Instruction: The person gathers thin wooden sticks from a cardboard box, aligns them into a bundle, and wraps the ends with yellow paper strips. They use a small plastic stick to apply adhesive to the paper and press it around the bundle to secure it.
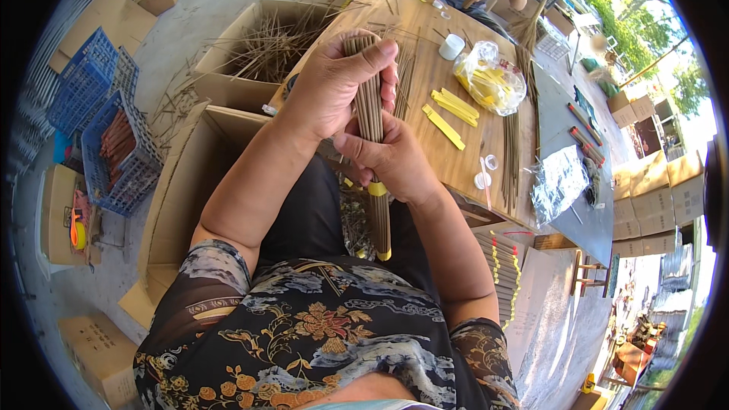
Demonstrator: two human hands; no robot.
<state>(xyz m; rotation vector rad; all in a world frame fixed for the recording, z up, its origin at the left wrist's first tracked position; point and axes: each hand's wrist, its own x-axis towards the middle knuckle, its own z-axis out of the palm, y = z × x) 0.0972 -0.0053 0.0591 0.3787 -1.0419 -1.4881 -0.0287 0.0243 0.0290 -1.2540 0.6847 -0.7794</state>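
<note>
Stick bundle [373, 152] upright between your hands, over your lap, near bench [456, 159] edge. Yellow bands at its lower part. Your left hand [338, 83] wraps bundle top, thumb across stick ends. Your right hand [391, 159] closes around bundle middle. Yellow strips [448, 114] and plastic bag [490, 76] lie on bench. Cardboard box [250, 53] with loose sticks stands beyond left hand.

I have one view only: the head camera, worn at head height, faces steeply down and forward, close over my lap and hands, with the worktop [463, 159] just beyond, edges bending at its rim.
</note>
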